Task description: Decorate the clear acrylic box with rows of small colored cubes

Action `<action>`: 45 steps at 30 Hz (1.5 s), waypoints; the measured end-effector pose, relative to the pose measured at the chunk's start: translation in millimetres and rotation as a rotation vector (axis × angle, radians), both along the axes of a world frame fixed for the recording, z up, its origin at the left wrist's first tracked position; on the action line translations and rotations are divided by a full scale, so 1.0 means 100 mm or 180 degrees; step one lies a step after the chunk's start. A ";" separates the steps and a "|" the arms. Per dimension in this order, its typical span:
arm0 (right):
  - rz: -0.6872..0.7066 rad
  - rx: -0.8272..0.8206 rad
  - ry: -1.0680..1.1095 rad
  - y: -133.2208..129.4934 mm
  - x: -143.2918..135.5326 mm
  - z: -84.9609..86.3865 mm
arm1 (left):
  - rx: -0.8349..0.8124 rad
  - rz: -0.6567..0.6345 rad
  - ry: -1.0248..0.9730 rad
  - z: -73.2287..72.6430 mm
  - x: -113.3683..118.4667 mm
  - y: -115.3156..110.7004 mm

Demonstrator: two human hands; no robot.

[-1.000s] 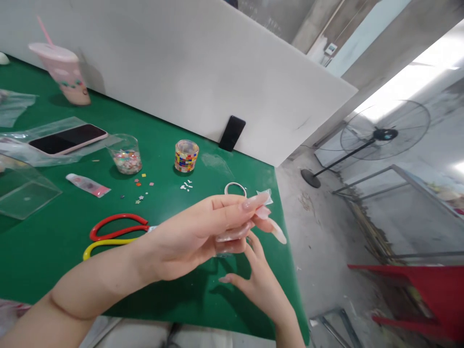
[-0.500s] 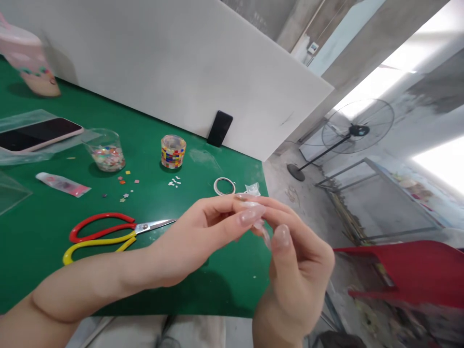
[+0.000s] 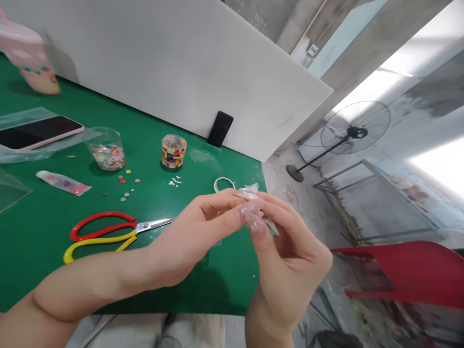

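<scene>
Above the right part of the green table, my left hand (image 3: pixel 203 227) and my right hand (image 3: pixel 290 251) meet, fingertips pinched together. Between them is a small crumpled piece of clear film (image 3: pixel 270 224), mostly hidden by the fingers. Both hands are closed on it. Scissors (image 3: pixel 145 226) with one red and one yellow handle lie open left of my left hand, tips beside the wrist. Behind the hands a white ring (image 3: pixel 224 185) rests on the table, with a bit of clear plastic to its right.
On the green table (image 3: pixel 145 295) stand a colourful mosaic cup (image 3: pixel 174 152), a clear cup of sequins (image 3: pixel 109 157), a tube (image 3: pixel 64 182), a phone (image 3: pixel 41 131) and a pink drink cup (image 3: pixel 38 67). Another phone (image 3: pixel 220 128) leans on the white board. A red chair (image 3: pixel 409 273) is at right.
My right thumb has moved up and left, from apart to pressed against the left fingertips. The film has shifted between the fingers. The view has moved only slightly.
</scene>
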State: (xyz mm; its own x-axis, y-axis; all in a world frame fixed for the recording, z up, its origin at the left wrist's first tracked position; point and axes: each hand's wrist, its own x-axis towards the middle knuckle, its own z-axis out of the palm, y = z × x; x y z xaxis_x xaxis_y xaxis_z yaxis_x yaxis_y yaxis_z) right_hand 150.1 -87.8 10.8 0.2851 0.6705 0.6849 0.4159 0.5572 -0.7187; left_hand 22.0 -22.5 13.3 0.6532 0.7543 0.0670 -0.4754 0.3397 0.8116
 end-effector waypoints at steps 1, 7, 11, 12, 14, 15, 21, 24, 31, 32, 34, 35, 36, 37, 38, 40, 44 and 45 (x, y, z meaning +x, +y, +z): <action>-0.0040 0.0020 -0.0041 0.00 0.01 -0.01 | -0.0137 -0.0154 0.0002 0.02 -0.01 0.00; 0.0031 -0.0157 0.0073 0.00 0.03 0.03 | -0.0482 -0.0553 -0.0078 0.02 -0.06 0.02; 0.0294 -0.0254 0.0286 -0.01 0.06 0.07 | -0.0292 -0.0595 -0.0195 0.00 -0.07 0.02; 0.0359 -0.0271 0.0319 -0.01 0.07 0.08 | -0.0220 -0.0574 -0.0209 0.01 -0.07 0.02; 0.0462 -0.0293 0.0335 -0.01 0.09 0.08 | -0.0132 -0.0509 -0.0215 0.02 -0.07 0.02; 0.0504 -0.0297 0.0304 0.00 0.10 0.08 | -0.0128 -0.0483 -0.0220 0.03 -0.06 0.01; 0.0392 -0.0264 0.0073 -0.01 0.12 0.05 | -0.0354 -0.0602 -0.0202 0.03 -0.08 -0.01; 0.0403 -0.0243 0.0132 -0.01 0.09 0.03 | -0.0368 -0.0606 -0.0286 0.05 -0.08 -0.01; 0.0617 -0.0241 0.0498 0.02 0.09 0.01 | -0.0575 -0.1002 -0.0391 0.06 -0.11 -0.02; 0.0660 -0.0258 0.0522 0.02 0.09 0.01 | -0.0547 -0.1111 -0.0421 0.05 -0.11 -0.03; 0.0731 -0.0285 0.0557 0.02 0.10 0.01 | -0.0490 -0.1270 -0.0484 0.04 -0.12 -0.04; 0.0752 -0.0298 0.0565 0.02 0.10 0.00 | -0.0489 -0.1317 -0.0519 0.04 -0.12 -0.04; 0.0764 -0.0303 0.0559 0.02 0.10 0.00 | -0.0512 -0.1361 -0.0531 0.05 -0.12 -0.04; 0.0758 -0.0296 0.0543 0.02 0.09 -0.01 | -0.0567 -0.1383 -0.0526 0.06 -0.13 -0.04; 0.0721 -0.0270 0.0506 0.01 0.09 -0.02 | -0.0643 -0.1383 -0.0501 0.08 -0.13 -0.04; 0.0578 -0.0178 0.0385 0.01 0.08 -0.04 | -0.0849 -0.1290 -0.0395 0.11 -0.14 -0.04; 0.0270 0.0268 -0.0053 0.00 0.09 -0.08 | -0.1005 -0.1100 -0.0327 0.14 -0.16 -0.03; 0.0199 0.0370 -0.0209 0.00 0.10 -0.09 | -0.0955 -0.1096 -0.0381 0.13 -0.16 -0.03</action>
